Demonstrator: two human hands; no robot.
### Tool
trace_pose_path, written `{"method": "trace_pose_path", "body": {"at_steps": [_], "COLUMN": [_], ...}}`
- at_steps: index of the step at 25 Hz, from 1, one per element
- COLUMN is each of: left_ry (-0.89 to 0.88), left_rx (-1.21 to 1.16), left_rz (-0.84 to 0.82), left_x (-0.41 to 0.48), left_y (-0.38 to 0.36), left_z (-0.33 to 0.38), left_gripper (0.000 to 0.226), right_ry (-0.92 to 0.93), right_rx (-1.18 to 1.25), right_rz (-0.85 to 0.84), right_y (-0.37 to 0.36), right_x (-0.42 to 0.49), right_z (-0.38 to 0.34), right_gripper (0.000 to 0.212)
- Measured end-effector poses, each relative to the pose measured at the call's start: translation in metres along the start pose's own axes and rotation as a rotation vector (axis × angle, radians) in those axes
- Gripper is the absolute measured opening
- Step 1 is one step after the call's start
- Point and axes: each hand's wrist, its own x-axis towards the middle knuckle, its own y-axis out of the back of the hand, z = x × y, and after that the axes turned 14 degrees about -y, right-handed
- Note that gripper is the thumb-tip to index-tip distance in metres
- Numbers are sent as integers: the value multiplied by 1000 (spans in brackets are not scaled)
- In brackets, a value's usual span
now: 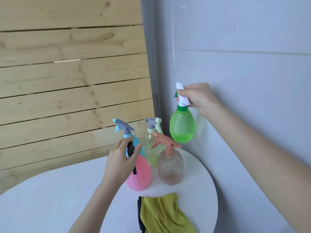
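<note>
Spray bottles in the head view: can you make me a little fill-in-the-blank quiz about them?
1. The right hand holds the translucent green ribbed plastic spray bottle in the air by its ____ trigger head.
2. The left hand grips the opaque pink plastic spray bottle by its ____ trigger head.
3. That pink bottle and the crumpled yellow-green cloth both rest on the round white ____.
Missing words: white; black; table.
</note>
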Motion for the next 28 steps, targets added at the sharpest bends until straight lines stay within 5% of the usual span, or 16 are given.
{"method": "trace_pose_path", "body": {"at_steps": [6,28], "left_ry": [46,106], "left_rx": [-194,-143], "left_rz": [46,22], "left_x": [-5,-8], "left_y": [-16,-21], "left_z": [-6,-2], "left_gripper": [14,21], "right_ry": [-57,-85], "right_rx": [-41,-71], "right_rz": [-27,-86], "right_y": [-12,-21], "right_x": [37,47], "right_z": [65,112], "right_gripper": [6,17]}}
